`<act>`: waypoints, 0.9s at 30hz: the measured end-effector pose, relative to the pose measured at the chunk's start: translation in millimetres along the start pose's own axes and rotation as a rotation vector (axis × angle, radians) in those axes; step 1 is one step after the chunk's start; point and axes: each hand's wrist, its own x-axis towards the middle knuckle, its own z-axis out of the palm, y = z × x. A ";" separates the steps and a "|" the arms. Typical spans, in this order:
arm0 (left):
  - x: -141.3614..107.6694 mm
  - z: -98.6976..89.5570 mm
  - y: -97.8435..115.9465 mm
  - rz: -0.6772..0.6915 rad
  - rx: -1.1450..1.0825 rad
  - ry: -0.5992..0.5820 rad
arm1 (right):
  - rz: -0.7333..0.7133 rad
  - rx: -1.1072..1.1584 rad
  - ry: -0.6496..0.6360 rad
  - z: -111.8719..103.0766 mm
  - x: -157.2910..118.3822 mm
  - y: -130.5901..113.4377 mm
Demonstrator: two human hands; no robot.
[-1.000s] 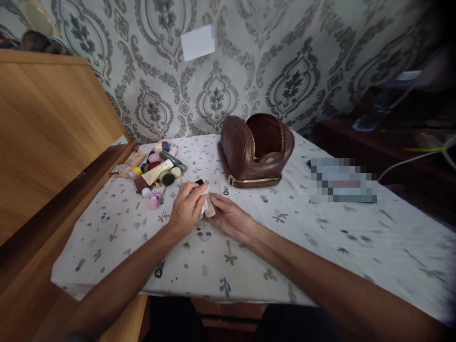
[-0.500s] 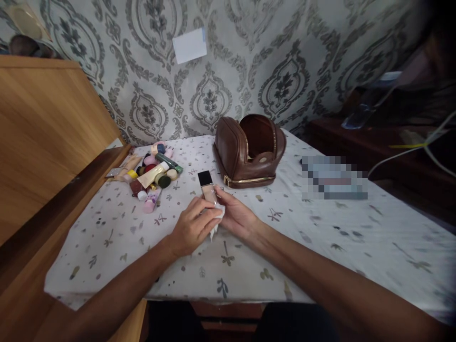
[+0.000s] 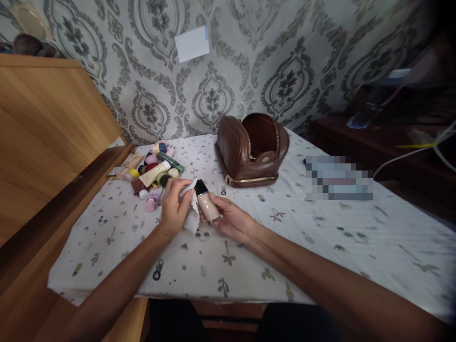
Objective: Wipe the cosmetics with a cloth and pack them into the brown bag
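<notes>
My right hand [image 3: 231, 218] is closed around the lower part of a foundation bottle [image 3: 208, 207], beige with a square black cap, held tilted above the table. A crumpled white wipe [image 3: 192, 216] hangs from my left hand [image 3: 176, 204], pinched between thumb and fingers beside the black cap. Part of the wipe lies against the cap's left side. Behind my hands stands a brown leather cosmetic bag [image 3: 233, 152], its top unzipped and gaping. Just past my left hand lies a pile of cosmetics, among them a cream tube [image 3: 155, 174] and a pink tube [image 3: 152, 199].
A patterned white cloth [image 3: 249, 275] covers the table. At the right lies a pixelated flat item [image 3: 338, 178]. A wooden panel [image 3: 53, 133] borders the left side. Beyond the right edge are a clear bottle [image 3: 366, 111] and a white cable [image 3: 399, 161].
My left hand has moved left and up with the wipe, from the bottle's lower body to its cap. The bottle has tilted more, and its beige body is now in full view.
</notes>
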 end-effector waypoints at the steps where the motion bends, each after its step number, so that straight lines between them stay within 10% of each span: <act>1: 0.0 0.4 -2.2 -0.019 -0.013 -0.003 | 0.000 -0.001 0.012 -0.3 -0.1 -0.2; 18: -14.2 4.4 22.1 0.338 -0.161 -0.330 | -0.061 0.062 0.134 -10.3 6.5 -7.4; 27: -14.3 8.3 16.6 0.249 -0.189 -0.258 | -0.006 0.134 0.175 -1.6 3.2 -8.6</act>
